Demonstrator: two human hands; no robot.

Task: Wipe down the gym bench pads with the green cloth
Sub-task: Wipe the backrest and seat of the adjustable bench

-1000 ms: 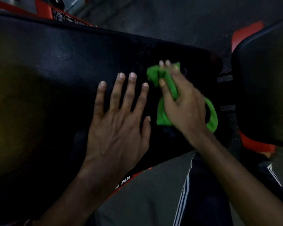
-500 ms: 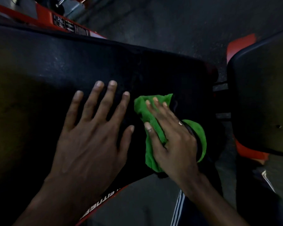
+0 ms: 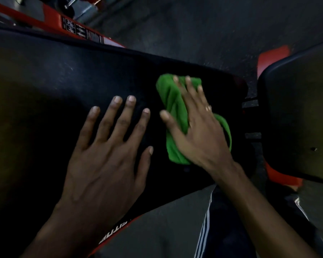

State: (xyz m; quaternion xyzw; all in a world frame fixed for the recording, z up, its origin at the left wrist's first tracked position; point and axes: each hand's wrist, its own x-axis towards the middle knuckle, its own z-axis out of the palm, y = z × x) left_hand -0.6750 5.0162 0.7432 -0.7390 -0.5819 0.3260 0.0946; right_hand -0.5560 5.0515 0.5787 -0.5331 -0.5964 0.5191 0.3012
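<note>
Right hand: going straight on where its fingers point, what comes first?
Way looks free: the right hand, on the cloth, would cross bare pad to its far edge; beyond, seemingly only floor.

On my feed, the left hand (image 3: pixel 101 161) lay flat, fingers spread, on the long black bench pad (image 3: pixel 54 81). Just beside it, the right hand (image 3: pixel 198 135), wearing a ring (image 3: pixel 208 108), pressed the bunched green cloth (image 3: pixel 173 101) against the same pad. A second black pad (image 3: pixel 296 108) sat apart at right.
</note>
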